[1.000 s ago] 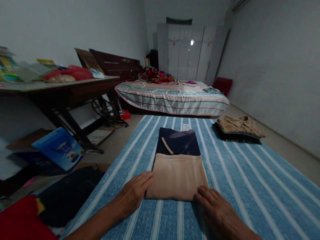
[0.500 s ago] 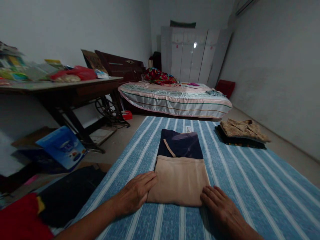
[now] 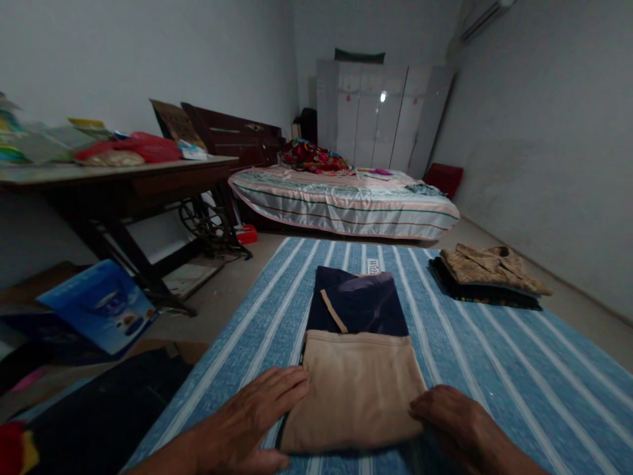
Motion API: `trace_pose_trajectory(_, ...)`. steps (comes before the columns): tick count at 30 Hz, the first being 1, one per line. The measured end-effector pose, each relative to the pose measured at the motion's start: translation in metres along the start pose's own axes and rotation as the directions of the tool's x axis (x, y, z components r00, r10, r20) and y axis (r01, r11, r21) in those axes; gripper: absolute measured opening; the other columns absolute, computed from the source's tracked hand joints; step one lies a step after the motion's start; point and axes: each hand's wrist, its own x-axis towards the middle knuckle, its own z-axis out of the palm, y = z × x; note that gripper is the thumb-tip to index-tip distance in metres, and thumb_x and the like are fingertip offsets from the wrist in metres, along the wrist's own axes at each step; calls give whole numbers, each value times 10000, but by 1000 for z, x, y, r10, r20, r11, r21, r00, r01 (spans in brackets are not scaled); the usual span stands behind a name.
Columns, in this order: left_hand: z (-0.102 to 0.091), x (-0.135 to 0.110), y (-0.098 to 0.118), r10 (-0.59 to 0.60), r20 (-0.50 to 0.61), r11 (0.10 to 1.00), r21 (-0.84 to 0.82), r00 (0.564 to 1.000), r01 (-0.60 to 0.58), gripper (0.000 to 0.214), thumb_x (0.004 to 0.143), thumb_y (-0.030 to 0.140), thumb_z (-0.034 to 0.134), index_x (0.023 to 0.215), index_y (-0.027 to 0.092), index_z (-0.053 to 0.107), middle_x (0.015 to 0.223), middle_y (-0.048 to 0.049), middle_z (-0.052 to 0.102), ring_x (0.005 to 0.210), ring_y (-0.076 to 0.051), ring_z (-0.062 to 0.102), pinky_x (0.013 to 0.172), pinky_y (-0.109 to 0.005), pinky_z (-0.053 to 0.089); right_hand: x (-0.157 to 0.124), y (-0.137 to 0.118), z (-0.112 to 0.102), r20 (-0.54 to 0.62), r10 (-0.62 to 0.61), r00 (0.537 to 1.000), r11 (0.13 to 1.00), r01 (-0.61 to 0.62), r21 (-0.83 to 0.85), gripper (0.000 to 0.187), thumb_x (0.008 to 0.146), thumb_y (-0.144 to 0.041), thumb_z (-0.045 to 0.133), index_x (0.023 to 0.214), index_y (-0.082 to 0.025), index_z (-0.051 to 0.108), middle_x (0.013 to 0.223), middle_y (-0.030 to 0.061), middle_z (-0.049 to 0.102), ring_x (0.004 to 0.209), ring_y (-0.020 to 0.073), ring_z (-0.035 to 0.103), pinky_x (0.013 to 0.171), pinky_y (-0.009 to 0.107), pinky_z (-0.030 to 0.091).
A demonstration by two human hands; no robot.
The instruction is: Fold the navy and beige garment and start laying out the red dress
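A folded garment, tan [image 3: 359, 389] at the near end and dark navy [image 3: 357, 301] at the far end, lies on a blue striped mat [image 3: 494, 369]. My left hand [image 3: 252, 419] rests flat at the tan fold's near left corner, fingers stretched out and touching the cloth. My right hand [image 3: 457, 422] sits at the near right corner, fingers curled down against the cloth's edge; whether they grip it is hidden.
A stack of folded clothes [image 3: 489, 274] lies on the mat's far right. A low bed [image 3: 346, 198] stands beyond the mat, a wardrobe [image 3: 380, 115] behind it. A dark table [image 3: 123, 191] with clutter stands at left, a blue box [image 3: 99, 310] and dark cloth [image 3: 99, 415] below.
The view has tilted, so the garment sits lower and nearer. Both hands stay at the tan fold's near corners; my right hand's fingers have curled in from flat.
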Motion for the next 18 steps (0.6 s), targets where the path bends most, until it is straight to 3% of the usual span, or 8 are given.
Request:
trace_pose_trajectory(6,38,2,-3,17,-207,997,79,978,-1,794,782,67,465,1487,298,182,1377,-80,520,1281,-259,464,1113,-496,304,-1,28,15,-24,-48,999,995,45,-86,288,876,-236,448,1038,-340,662,828,14,723,756,166,673,709,241,521)
trace_pose_trajectory(9,35,6,-10,31,-278,999,-27,960,-40,719,791,79,443,1446,325,279,1331,-68,566,1249,-256,500,1097,-507,321,4,21,-4,-82,-12,997,997,5,-80,260,851,-267,517,1020,-376,682,803,-2,724,719,160,671,685,232,530)
trace_pose_trajectory(11,13,18,-16,-27,-259,983,-185,965,-22,553,810,152,478,1339,314,458,1243,-64,632,1157,-256,575,1058,-474,376,19,11,-35,-98,93,991,996,-93,7,266,842,-268,530,1031,-366,688,858,4,726,733,164,675,685,241,535)
trace_pose_trajectory(12,-4,29,-21,-90,-214,960,-279,973,27,433,816,192,497,1232,294,564,1165,-60,674,1079,-249,619,1017,-438,421,32,8,-54,-47,175,984,981,-170,90,265,835,-263,531,1022,-347,698,873,9,725,738,169,676,676,245,535)
trace_pose_trajectory(14,-41,60,-37,-234,-64,865,-470,970,178,247,784,279,546,976,231,694,969,-53,724,912,-236,663,854,-346,515,65,13,-94,185,315,931,884,-358,301,213,815,-269,537,893,-278,735,783,18,711,678,177,661,623,255,522)
trace_pose_trajectory(16,-73,102,-61,-403,59,705,-617,913,350,185,750,318,564,730,192,698,723,-25,700,720,-203,653,685,-286,525,107,36,-127,377,332,865,721,-490,490,203,762,-329,576,756,-201,734,675,33,674,625,186,626,606,280,505)
trace_pose_trajectory(18,-88,148,-93,-544,96,481,-778,834,404,193,669,340,619,713,163,680,689,-27,675,642,-186,625,603,-271,503,151,76,-142,331,418,846,595,-531,604,219,674,-349,648,736,-150,717,653,42,658,586,164,589,590,273,482)
